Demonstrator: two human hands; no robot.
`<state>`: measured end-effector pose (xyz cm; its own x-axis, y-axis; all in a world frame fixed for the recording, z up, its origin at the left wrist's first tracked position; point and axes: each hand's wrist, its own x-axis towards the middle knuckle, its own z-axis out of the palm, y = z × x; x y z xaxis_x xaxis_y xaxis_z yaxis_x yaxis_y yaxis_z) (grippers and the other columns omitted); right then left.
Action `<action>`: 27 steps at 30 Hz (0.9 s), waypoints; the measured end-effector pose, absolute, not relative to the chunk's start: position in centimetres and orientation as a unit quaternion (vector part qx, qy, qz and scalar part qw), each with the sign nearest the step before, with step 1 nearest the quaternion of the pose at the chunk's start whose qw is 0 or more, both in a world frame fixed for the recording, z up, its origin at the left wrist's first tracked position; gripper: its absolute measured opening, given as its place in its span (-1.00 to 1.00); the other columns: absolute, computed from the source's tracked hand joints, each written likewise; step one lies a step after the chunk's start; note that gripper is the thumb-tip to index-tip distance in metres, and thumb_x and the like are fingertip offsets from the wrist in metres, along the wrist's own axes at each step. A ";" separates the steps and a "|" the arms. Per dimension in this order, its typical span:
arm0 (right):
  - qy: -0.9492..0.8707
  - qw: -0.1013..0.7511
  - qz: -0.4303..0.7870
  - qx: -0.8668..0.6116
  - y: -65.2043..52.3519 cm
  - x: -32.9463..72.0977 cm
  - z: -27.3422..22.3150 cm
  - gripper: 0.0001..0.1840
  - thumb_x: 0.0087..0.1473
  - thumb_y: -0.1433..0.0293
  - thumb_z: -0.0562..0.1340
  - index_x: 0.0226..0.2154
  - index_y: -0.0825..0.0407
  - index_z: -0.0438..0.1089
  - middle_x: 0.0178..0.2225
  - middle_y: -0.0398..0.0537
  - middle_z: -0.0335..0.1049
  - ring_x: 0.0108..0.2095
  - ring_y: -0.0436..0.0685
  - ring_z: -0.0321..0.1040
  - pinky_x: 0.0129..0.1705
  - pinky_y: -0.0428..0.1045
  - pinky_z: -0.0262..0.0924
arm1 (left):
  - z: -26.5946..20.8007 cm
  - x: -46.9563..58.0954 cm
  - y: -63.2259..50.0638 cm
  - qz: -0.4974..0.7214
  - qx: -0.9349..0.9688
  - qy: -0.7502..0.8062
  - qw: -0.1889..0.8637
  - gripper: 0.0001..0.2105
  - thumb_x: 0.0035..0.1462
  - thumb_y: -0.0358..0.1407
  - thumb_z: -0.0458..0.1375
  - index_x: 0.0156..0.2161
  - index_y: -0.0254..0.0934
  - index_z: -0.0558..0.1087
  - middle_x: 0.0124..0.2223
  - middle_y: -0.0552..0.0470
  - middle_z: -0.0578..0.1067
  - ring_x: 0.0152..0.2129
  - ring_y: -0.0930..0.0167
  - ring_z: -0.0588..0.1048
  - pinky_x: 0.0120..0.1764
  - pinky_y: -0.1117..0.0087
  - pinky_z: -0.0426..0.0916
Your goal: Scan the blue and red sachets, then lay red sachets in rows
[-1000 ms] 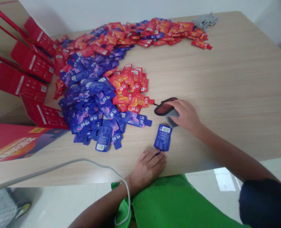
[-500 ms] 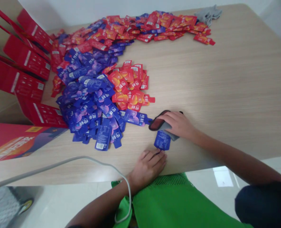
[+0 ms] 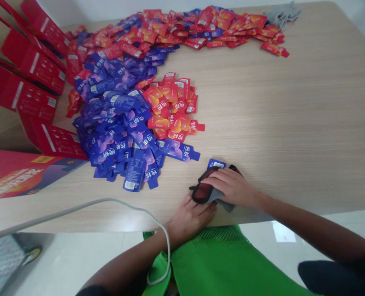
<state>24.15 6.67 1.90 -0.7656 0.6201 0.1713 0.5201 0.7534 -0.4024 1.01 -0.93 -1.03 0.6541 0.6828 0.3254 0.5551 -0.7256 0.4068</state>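
My right hand (image 3: 232, 185) is closed on a black-rimmed, dark red pad (image 3: 203, 190) with a grey cloth (image 3: 226, 204) beneath it. The pad lies over a blue spouted pouch (image 3: 217, 163), and only the pouch's top end with a white label shows. Flat on the table near its front edge rests my left hand (image 3: 191, 218), fingers stretched toward the pouch's lower end. The pad covers some of its fingertips. Left of the hands, another blue pouch (image 3: 179, 151) sticks out from a heap of blue pouches (image 3: 117, 135).
Red pouches (image 3: 173, 111) lie beside the blue heap, and a long mixed pile (image 3: 170, 31) runs along the back. Red open boxes (image 3: 31, 96) stand at left, near a large printed box (image 3: 25, 174). A grey cable (image 3: 108, 200) crosses the front; a grey glove-like cloth (image 3: 282, 15) lies at back right.
My right hand has moved the pad and cloth toward me along the pouch, down to my left fingers. The pouch's top end now shows behind the pad. My left hand stays in place.
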 end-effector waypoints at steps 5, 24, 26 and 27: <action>-0.916 0.153 0.112 -0.353 12.4 25.2 1.1 -0.50 0.16 0.43 0.34 0.16 0.03 0.42 0.02 0.12 0.53 0.02 0.34 0.43 0.05 0.21 0.32 | -0.7 1.1 -0.6 0.238 0.902 0.335 0.136 -0.73 0.41 -0.27 0.21 0.15 -0.25 0.54 0.14 -0.02 0.64 0.12 0.29 0.53 0.08 0.26 0.45; -0.906 0.153 0.128 -0.372 10.7 25.1 0.8 -0.55 0.21 0.41 0.31 0.16 0.00 0.42 0.02 0.10 0.54 0.02 0.32 0.46 0.06 0.19 0.35 | -0.8 1.1 -0.5 0.244 0.900 0.331 0.143 -0.73 0.39 -0.29 0.23 0.14 -0.28 0.53 0.10 -0.01 0.65 0.08 0.29 0.55 0.08 0.23 0.49; -0.891 0.150 0.087 -0.420 14.0 26.2 0.9 -0.50 0.17 0.39 0.35 0.17 0.01 0.41 0.03 0.14 0.53 0.03 0.36 0.46 0.06 0.22 0.35 | -0.4 1.1 -0.5 0.243 0.902 0.328 0.142 -0.73 0.40 -0.28 0.22 0.14 -0.28 0.53 0.10 0.00 0.65 0.08 0.30 0.54 0.10 0.25 0.47; -0.881 0.151 0.067 -0.444 15.3 26.9 1.1 -0.50 0.16 0.40 0.35 0.16 0.00 0.42 0.03 0.14 0.53 0.03 0.38 0.46 0.06 0.23 0.35 | -0.2 1.1 -0.4 0.241 0.903 0.327 0.142 -0.74 0.41 -0.28 0.22 0.13 -0.28 0.53 0.09 0.01 0.65 0.06 0.31 0.55 0.09 0.26 0.47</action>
